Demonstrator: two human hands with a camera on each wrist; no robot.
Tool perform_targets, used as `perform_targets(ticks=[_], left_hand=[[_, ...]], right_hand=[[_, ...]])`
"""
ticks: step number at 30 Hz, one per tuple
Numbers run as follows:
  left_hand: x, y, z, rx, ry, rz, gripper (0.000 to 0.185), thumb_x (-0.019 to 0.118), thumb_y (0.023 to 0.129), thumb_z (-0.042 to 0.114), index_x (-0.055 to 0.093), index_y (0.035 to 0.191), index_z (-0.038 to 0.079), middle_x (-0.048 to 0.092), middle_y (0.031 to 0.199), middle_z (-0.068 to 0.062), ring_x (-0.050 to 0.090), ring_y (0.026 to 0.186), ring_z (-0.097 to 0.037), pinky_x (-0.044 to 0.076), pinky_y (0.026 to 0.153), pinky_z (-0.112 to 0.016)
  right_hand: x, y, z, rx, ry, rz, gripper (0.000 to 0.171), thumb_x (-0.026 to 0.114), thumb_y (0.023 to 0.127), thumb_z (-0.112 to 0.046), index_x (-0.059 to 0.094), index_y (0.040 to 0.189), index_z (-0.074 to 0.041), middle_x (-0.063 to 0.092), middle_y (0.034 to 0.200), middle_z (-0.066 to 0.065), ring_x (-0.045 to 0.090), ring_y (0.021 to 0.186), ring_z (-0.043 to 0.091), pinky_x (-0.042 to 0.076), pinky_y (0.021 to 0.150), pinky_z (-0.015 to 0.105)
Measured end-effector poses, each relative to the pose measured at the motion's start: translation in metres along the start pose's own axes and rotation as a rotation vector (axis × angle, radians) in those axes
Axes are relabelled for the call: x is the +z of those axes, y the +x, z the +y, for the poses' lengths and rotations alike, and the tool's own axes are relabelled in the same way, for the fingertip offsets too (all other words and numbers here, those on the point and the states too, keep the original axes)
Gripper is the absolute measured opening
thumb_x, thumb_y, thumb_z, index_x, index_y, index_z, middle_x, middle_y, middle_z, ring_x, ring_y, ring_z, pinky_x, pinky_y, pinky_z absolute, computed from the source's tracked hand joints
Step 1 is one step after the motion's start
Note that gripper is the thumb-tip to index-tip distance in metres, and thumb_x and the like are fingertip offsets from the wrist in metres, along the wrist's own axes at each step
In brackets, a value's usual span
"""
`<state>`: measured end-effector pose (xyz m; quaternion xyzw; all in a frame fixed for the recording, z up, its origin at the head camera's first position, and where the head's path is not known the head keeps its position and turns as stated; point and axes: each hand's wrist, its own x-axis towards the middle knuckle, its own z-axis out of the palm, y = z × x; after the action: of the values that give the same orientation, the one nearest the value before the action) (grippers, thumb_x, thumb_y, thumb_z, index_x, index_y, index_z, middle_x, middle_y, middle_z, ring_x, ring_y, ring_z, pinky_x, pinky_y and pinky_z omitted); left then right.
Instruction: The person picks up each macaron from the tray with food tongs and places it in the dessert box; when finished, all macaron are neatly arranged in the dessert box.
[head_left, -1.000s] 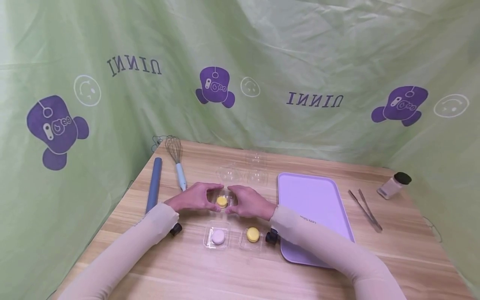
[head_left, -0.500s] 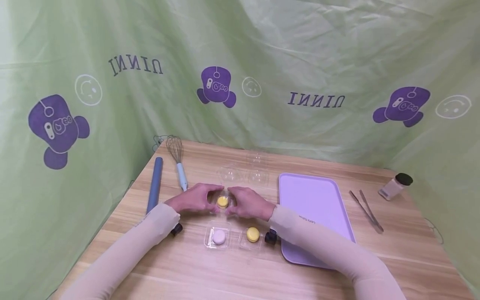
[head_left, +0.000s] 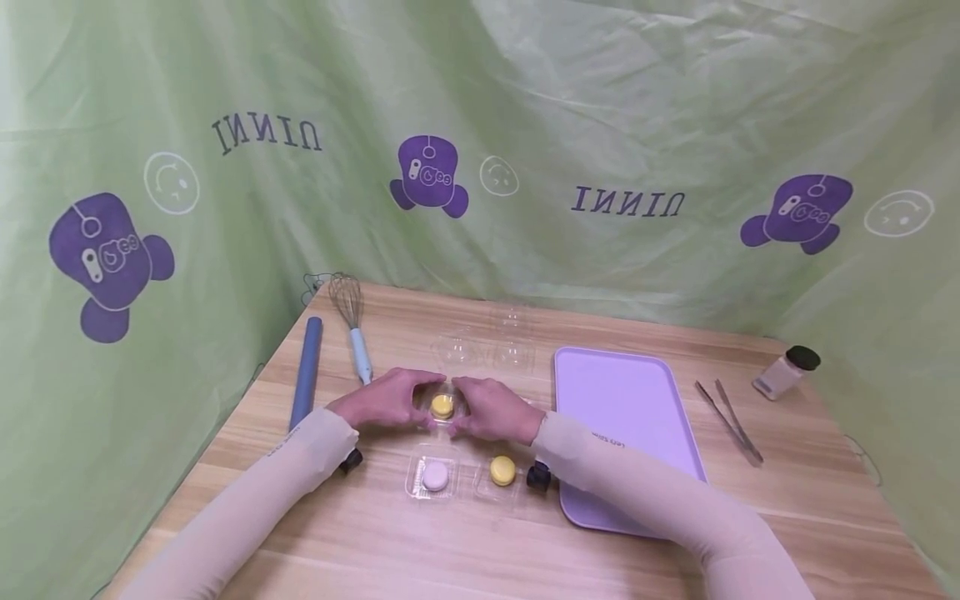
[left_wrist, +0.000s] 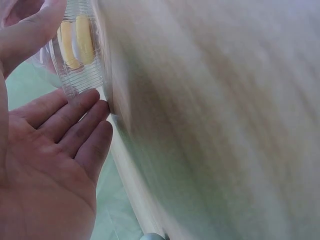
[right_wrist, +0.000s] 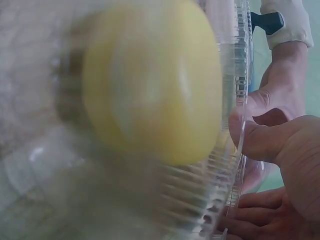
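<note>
A clear plastic box (head_left: 442, 414) with a yellow macaron (head_left: 442, 406) inside sits between my two hands on the wooden table (head_left: 465, 542). My left hand (head_left: 390, 398) pinches its left side; in the left wrist view the thumb (left_wrist: 25, 35) lies over the box (left_wrist: 82, 75) and the fingers (left_wrist: 75, 115) touch it from the other side. My right hand (head_left: 487, 408) holds the right side. In the right wrist view the macaron (right_wrist: 155, 80) fills the frame and my right thumb (right_wrist: 260, 140) presses on the box's rim (right_wrist: 239, 100).
Two more boxes lie nearer me, one with a lilac macaron (head_left: 434, 476), one with a yellow macaron (head_left: 502, 471). Empty clear boxes (head_left: 483, 352) stand behind. A purple tray (head_left: 622, 417), tweezers (head_left: 729, 421) and a shaker jar (head_left: 786, 371) lie right; a whisk (head_left: 354, 329) and blue rolling pin (head_left: 306, 371) left.
Both hands stay on the box with the yellow macaron. Only the whole view has shifted slightly.
</note>
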<state>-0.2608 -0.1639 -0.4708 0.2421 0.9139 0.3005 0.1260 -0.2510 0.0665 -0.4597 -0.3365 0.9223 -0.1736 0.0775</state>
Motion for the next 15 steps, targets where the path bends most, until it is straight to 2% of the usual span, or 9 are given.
perform_targets(ticks=[6, 12, 15], left_hand=[[-0.0006, -0.0014, 0.0008, 0.023, 0.001, -0.013, 0.087, 0.089, 0.073, 0.035, 0.051, 0.148, 0.011, 0.057, 0.149, -0.009, 0.053, 0.139, -0.028, 0.040, 0.122, -0.048], [-0.0028, -0.0018, 0.0049, 0.058, 0.004, -0.041, 0.090, 0.087, 0.075, 0.036, 0.047, 0.149, 0.005, 0.054, 0.151, -0.014, 0.051, 0.140, -0.032, 0.039, 0.122, -0.051], [-0.0037, -0.0011, 0.0061, 0.055, 0.017, -0.041, 0.090, 0.087, 0.074, 0.036, 0.047, 0.149, 0.005, 0.054, 0.151, -0.014, 0.050, 0.141, -0.032, 0.038, 0.122, -0.051]], right_hand=[[-0.0007, -0.0004, -0.0028, 0.007, -0.007, -0.012, 0.083, 0.080, 0.085, -0.043, 0.045, 0.147, 0.000, 0.066, 0.134, 0.016, 0.068, 0.117, 0.027, 0.056, 0.106, 0.037], [-0.0018, -0.0010, -0.0031, 0.014, 0.008, -0.021, 0.084, 0.081, 0.084, -0.041, 0.044, 0.148, -0.001, 0.062, 0.140, 0.017, 0.065, 0.123, 0.028, 0.054, 0.108, 0.038], [-0.0036, -0.0008, -0.0026, 0.005, 0.009, -0.022, 0.080, 0.081, 0.084, -0.040, 0.046, 0.145, -0.002, 0.066, 0.133, 0.014, 0.068, 0.117, 0.026, 0.057, 0.103, 0.036]])
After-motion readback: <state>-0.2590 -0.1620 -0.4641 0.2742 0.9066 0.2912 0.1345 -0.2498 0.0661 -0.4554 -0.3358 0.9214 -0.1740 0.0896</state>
